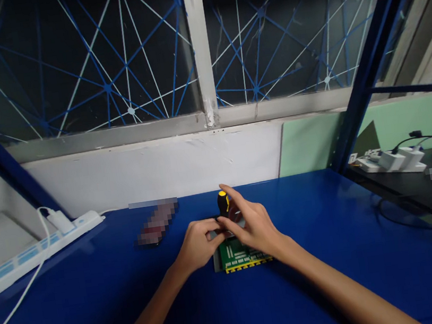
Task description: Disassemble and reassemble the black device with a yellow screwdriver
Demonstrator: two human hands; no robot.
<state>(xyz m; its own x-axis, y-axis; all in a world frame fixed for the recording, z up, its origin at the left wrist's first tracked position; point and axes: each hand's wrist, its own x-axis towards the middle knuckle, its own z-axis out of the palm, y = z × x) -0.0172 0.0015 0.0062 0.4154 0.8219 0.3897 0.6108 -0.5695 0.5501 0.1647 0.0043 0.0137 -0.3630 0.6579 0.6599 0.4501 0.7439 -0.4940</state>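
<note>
A screwdriver (223, 203) with a black and yellow handle stands upright in the middle of the head view. My right hand (254, 223) curves around it from the right, the forefinger raised beside the handle and the thumb low near the other hand. Below is a green circuit board (235, 253) with a yellow notched strip on its near edge; the hands cover its far part. My left hand (199, 243) is closed in a pinch over the board's far left side, close to the screwdriver's lower end. What its fingertips hold is hidden.
The blue table (161, 320) carries a blurred-out dark flat object (157, 224) left of the hands. A white power strip (44, 253) with a cable lies at the far left. On the right, a black surface holds white plugs (400, 159) and cables. Blue posts flank the table.
</note>
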